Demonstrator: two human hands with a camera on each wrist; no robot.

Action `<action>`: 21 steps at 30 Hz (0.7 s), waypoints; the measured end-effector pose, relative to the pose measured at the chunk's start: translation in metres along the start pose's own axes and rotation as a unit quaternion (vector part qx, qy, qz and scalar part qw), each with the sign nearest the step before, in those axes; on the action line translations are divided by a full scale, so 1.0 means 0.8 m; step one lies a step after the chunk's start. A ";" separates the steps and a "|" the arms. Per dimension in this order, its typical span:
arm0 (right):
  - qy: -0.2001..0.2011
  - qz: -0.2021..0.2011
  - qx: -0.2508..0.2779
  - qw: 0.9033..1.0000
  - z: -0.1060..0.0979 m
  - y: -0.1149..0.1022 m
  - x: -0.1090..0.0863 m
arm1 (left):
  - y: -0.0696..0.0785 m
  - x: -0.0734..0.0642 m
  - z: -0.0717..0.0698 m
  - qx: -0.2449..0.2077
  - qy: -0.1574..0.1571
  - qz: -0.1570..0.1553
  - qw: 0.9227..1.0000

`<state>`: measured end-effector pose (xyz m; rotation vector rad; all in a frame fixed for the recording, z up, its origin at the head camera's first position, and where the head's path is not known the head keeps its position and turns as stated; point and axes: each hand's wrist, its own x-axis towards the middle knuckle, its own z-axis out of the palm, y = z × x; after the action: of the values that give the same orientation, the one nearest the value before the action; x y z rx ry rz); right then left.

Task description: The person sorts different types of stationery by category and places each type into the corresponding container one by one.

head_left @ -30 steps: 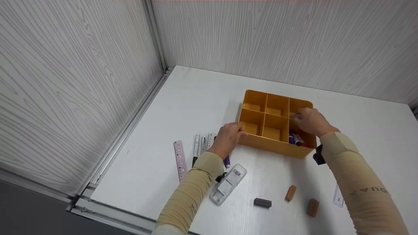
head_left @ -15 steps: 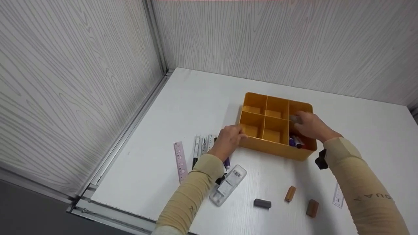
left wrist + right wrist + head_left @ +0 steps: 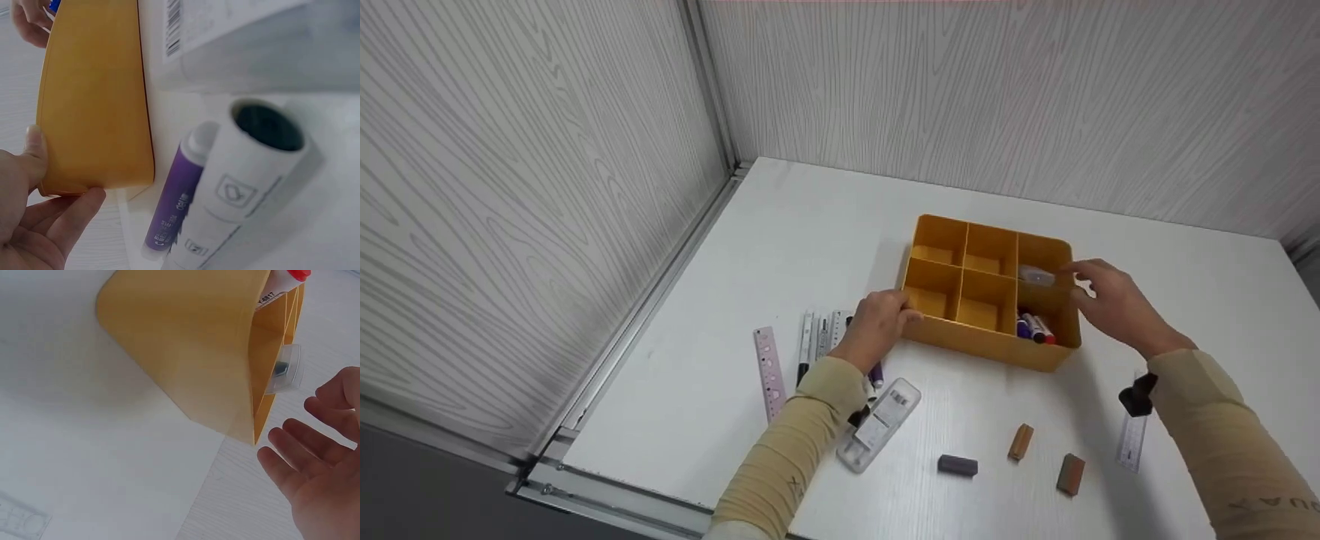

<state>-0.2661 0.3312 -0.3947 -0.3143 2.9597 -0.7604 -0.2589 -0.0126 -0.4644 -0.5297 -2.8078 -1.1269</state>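
Observation:
A yellow compartment box point(image 3: 960, 339) stands on the white table. My left hand point(image 3: 877, 322) grips its front left corner; in the left wrist view the thumb lies on the wall and the fingers curl round the corner. My right hand point(image 3: 1117, 304) is beside the box's right rim with nothing in its grasp, and the right wrist view shows its fingers apart and slightly bent. In the box's right column sits a clear plastic object point(image 3: 1036, 276), sticking up past the rim in the right wrist view. Several markers point(image 3: 1035, 328) lie in front of it.
Left of the box lie a pink ruler point(image 3: 769, 371), white markers point(image 3: 805, 341) and a purple tube point(image 3: 175, 197). A clear case point(image 3: 879, 425) lies in front. Nearby are a dark block point(image 3: 958, 465), an orange block point(image 3: 1021, 442), a brown block point(image 3: 1070, 474) and a clear ruler point(image 3: 1132, 439).
My right hand has let go of the clear plastic object in the right column and drawn back to the right, over the rim. My left hand still holds the corner.

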 end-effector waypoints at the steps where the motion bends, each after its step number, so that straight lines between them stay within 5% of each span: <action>1: 0.018 -0.006 0.000 1.000 0.000 0.004 -0.006 | 0.000 0.000 0.000 -0.001 0.001 0.001 1.000; 5: 0.077 -0.016 -0.004 0.997 0.003 0.019 -0.032 | -0.003 0.000 0.001 -0.007 0.007 0.004 1.000; 11: 0.113 0.015 -0.021 0.993 0.008 0.044 -0.076 | -0.005 -0.002 0.001 -0.011 0.005 0.005 1.000; 21: 0.083 0.059 -0.027 0.994 0.024 0.075 -0.140 | -0.002 -0.003 0.003 -0.028 0.002 -0.006 1.000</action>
<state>-0.1655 0.3974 -0.4384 -0.0796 3.1247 -0.7257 -0.2573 -0.0128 -0.4678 -0.5167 -2.7868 -1.2113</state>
